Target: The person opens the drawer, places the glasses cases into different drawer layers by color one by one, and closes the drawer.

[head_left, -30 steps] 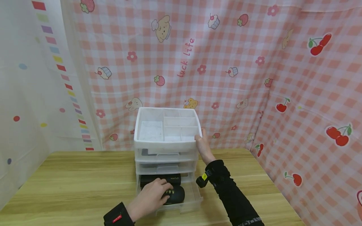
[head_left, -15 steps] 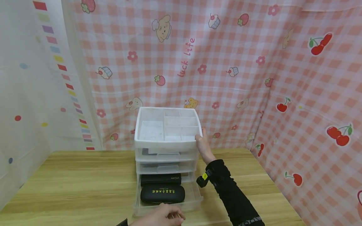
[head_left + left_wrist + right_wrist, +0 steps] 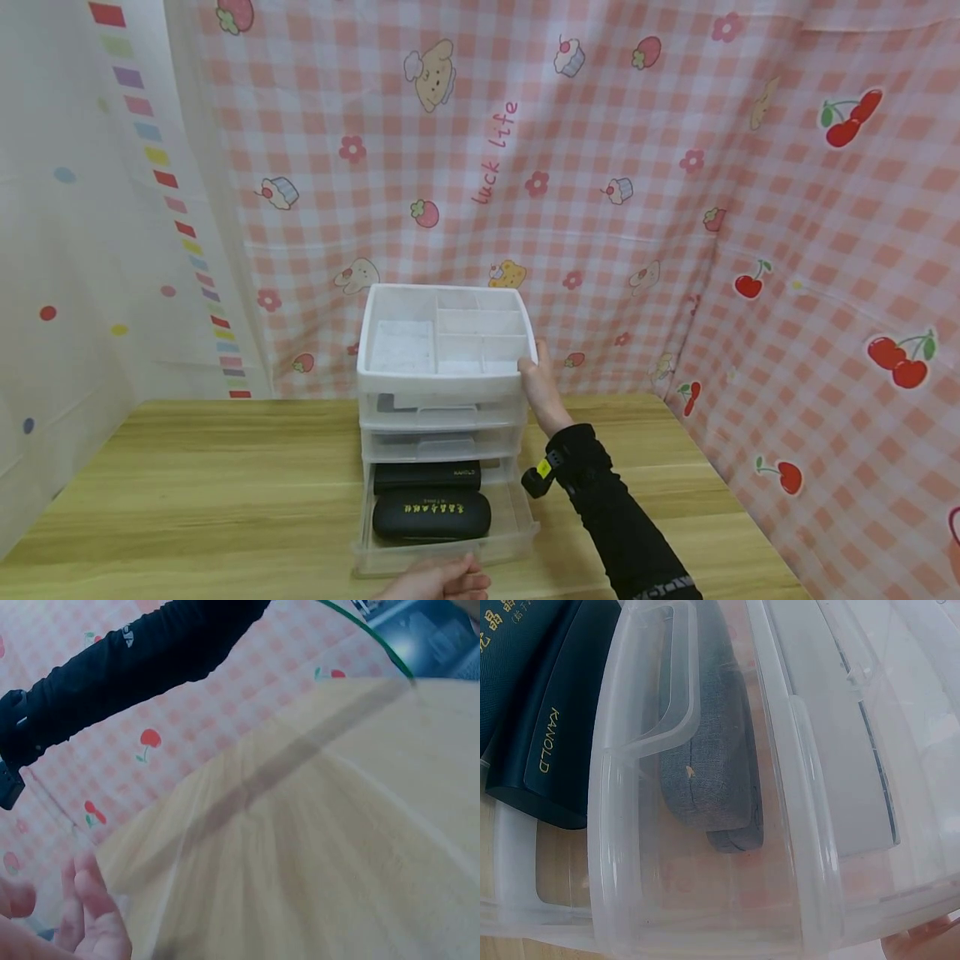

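A white, see-through plastic drawer unit (image 3: 438, 386) stands on the table. My right hand (image 3: 543, 392) grips the right side of its top rim; part of that hand (image 3: 922, 941) shows in the right wrist view. The bottom drawer (image 3: 517, 546) is pulled out. In it lie a black glasses case (image 3: 431, 521) with gold characters and, behind that, a black KANOLD case (image 3: 547, 742). My left hand (image 3: 442, 581) is at the drawer's front edge, fingers loosely bent with nothing between thumb and fingers (image 3: 97, 900). Whether it touches the drawer I cannot tell.
Through the closed middle drawer a grey case (image 3: 712, 750) shows, and a whitish flat item (image 3: 832, 750) is in the drawer above. The unit's top has divided compartments (image 3: 480, 337). A checked curtain (image 3: 600, 233) hangs behind the wooden table (image 3: 225, 500).
My left hand has drawn back from the black glasses case towards me, then a little lower to the drawer's front edge. The right hand keeps its grip on the unit.
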A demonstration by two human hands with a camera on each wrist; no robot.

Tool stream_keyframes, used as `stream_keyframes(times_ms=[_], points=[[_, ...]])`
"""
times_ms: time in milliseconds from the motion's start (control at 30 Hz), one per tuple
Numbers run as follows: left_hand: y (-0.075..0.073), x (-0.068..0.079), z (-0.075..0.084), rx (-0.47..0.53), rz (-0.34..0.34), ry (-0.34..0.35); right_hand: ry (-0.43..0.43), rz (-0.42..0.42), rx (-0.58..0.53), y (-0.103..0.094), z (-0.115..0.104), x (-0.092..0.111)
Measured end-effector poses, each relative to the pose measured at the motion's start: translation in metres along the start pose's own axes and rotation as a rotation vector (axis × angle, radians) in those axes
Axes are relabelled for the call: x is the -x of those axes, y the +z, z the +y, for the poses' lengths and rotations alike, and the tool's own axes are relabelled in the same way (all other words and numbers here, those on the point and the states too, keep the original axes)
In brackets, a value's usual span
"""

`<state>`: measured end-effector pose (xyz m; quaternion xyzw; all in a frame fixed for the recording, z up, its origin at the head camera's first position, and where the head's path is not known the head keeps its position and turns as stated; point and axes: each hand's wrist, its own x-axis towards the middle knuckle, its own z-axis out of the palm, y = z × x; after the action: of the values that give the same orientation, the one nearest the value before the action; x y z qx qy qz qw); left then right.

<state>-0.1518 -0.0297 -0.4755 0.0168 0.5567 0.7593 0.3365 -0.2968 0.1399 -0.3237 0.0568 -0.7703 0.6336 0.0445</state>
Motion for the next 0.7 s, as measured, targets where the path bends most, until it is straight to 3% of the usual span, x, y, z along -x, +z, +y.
stream_keyframes(times_ms=[133, 367, 533, 700], points=[[-0.001, -0.002, -0.003, 0.050, 0.051, 0.008, 0.003, -0.006, -0.012, -0.002, 0.011, -0.010], [-0.001, -0.007, -0.006, 0.190, 0.109, 0.088, -0.004, 0.012, -0.020, -0.002, 0.030, -0.026], [-0.001, -0.010, -0.006, 0.173, 0.131, 0.081, -0.025, 0.024, -0.018, 0.000, 0.031, -0.026], [-0.008, -0.013, 0.000, 0.153, 0.104, 0.097, -0.018, 0.021, -0.026, -0.001, 0.031, -0.024]])
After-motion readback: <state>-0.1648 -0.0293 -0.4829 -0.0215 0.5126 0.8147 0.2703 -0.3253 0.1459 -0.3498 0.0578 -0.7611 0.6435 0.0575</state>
